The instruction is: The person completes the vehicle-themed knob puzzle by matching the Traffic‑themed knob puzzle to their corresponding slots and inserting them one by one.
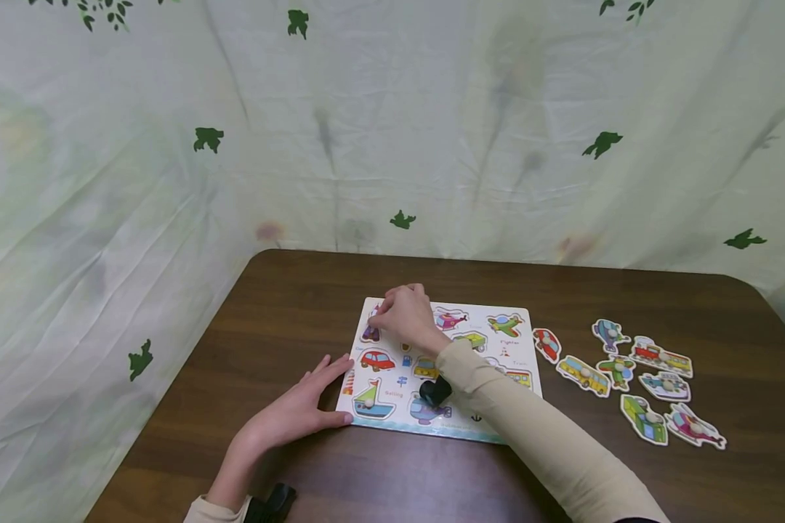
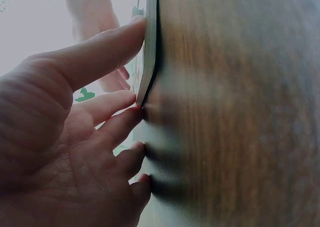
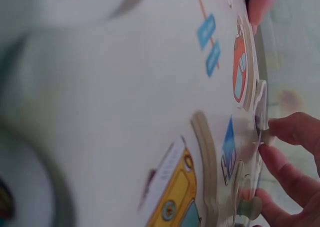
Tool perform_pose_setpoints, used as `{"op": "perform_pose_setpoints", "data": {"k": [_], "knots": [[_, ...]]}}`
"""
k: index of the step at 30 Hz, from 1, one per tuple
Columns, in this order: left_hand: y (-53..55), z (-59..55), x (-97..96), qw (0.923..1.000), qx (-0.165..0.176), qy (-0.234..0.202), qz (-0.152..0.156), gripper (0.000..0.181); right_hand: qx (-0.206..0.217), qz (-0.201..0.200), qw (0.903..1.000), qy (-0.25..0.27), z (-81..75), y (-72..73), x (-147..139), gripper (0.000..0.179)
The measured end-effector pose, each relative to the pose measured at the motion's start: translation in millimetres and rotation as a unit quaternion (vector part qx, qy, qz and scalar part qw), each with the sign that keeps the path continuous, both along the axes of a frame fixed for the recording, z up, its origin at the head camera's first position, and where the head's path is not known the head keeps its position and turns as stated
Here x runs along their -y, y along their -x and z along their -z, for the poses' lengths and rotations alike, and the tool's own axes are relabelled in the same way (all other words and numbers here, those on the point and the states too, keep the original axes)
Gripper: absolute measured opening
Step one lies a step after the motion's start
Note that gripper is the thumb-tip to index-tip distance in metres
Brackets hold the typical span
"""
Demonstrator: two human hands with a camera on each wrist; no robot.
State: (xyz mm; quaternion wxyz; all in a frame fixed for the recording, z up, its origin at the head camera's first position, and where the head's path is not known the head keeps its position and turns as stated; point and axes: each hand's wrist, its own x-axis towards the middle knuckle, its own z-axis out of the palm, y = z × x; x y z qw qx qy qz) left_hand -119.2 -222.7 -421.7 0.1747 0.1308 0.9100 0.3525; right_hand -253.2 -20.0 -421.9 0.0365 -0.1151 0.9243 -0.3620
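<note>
1. The right hand's arm lies slantwise across the puzzle board, and the thumb and a finger pinch the knob of a purple piece. That piece is at the board's upper left corner, just inside the left edge; whether it sits fully down cannot be told.

2. The left hand is spread and relaxed, grasping nothing. Its thumb touches the board near the lower left corner, and its forefinger meets the left edge higher up (the left wrist view shows the board's thickness side-on, with fingertips against it).

3. A sailboat piece lies in the board's lower left corner, its knob showing. A black wrist camera hides some of the board's middle.

4. Beyond the right edge, loose pieces are gathered: a red car piece just beside that edge, a yellow bus piece near it, and a train piece, a green truck piece and a pink helicopter piece farther out.

5. The board lies flat on the wooden table, well inside its left side. A band of bare wood runs between the board's top edge and the table's far edge, with a curtain behind.
</note>
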Motion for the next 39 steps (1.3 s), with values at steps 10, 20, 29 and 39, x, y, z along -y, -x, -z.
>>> {"op": "perform_pose_setpoints", "data": {"k": [10, 20, 29, 39], "knots": [[-0.7, -1.3, -0.1, 1.0, 0.004, 0.007, -0.002, 0.085, -0.003, -0.008, 0.9997, -0.023, -3.6, -1.8, 0, 0.02], [0.5, -1.6, -0.7, 1.0, 0.001, 0.005, 0.004, 0.085, -0.011, -0.031, 0.9987, -0.04, -5.3, -2.5, -4, 0.013], [0.1, -3.8, 0.0, 0.9999, -0.007, 0.001, 0.008, 0.084, -0.027, -0.035, 0.9989, -0.017, -13.6, -5.1, -14, 0.014], [-0.1, -0.9, -0.6, 0.9999, -0.009, -0.001, 0.006, 0.084, -0.042, -0.033, 0.9981, -0.03, -17.2, -12.2, -29, 0.013]]}}
